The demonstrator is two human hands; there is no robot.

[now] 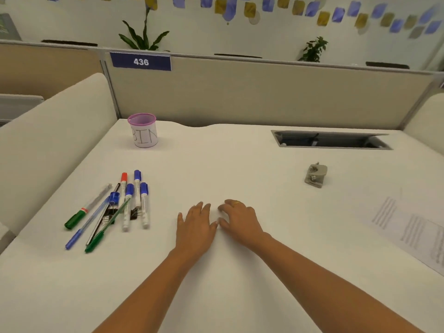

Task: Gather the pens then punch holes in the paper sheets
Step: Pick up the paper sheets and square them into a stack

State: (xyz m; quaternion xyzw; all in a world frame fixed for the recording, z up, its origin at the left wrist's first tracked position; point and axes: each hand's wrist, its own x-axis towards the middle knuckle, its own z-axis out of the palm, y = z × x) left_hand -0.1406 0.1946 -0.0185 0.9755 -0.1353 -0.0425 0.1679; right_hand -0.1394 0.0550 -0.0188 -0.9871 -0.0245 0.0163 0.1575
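On the white table point(240, 164), left hand point(195, 228) and right hand point(240, 221) lie flat, empty; a cup point(143, 131) marked "BIN", pens point(115, 207), hole punch point(316, 175), partition sign point(141, 61) "436".

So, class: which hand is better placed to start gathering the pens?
Left. The left hand lies nearer the pens, which sit to its left; the right hand would have to cross over it.

A loose cluster of capped pens point(115, 207) and markers is spread at the left. A small grey hole punch point(316, 175) is set upright at the right, with printed paper sheets point(413, 230) laid flat nearer the edge.
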